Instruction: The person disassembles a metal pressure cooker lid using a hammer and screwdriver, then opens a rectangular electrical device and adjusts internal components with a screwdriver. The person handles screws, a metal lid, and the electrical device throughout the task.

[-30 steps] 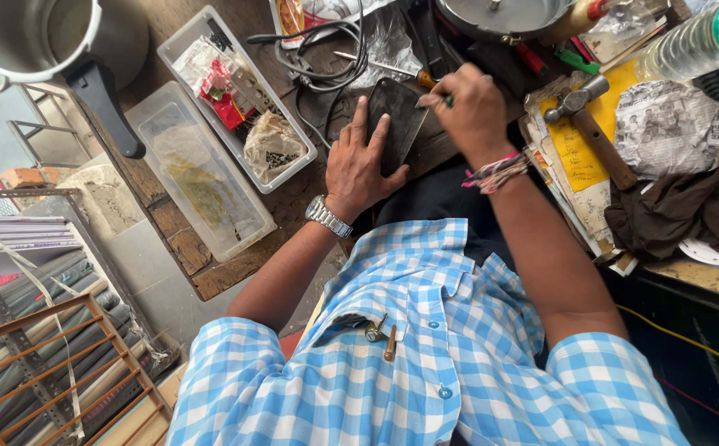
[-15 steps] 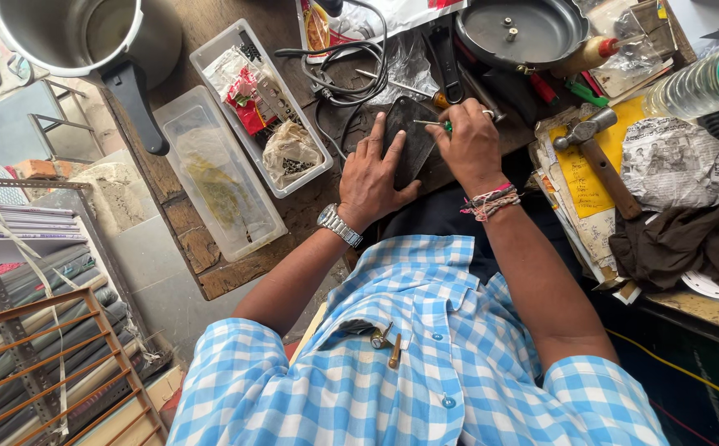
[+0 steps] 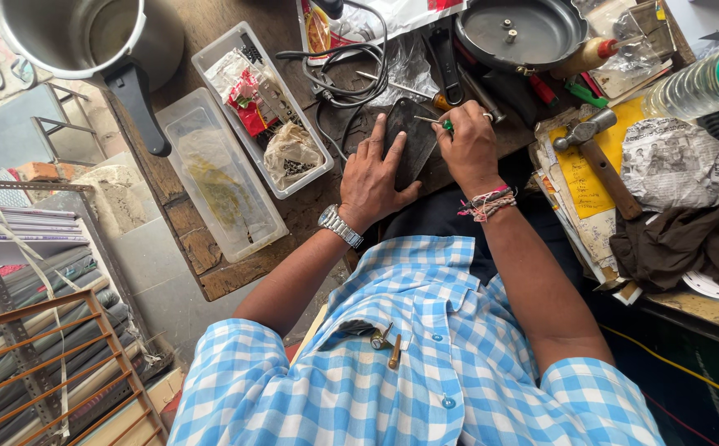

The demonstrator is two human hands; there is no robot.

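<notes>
Left hand (image 3: 373, 175) presses flat, fingers spread wide, on the dark flat plate (image 3: 413, 132), pinning it to the wooden bench (image 3: 211, 256). Right hand (image 3: 468, 149) sits just beside the plate's far edge, fingers curled tight around a green-handled screwdriver (image 3: 435, 124), its tip laid on the plate. Beyond the plate lies a round dark pan lid (image 3: 518, 31); a hammer (image 3: 595, 149) rests well off past the right hand. On the plate's other side, a clear plastic tray (image 3: 244, 99) holds small packets, near the steel pot (image 3: 87, 37).
</notes>
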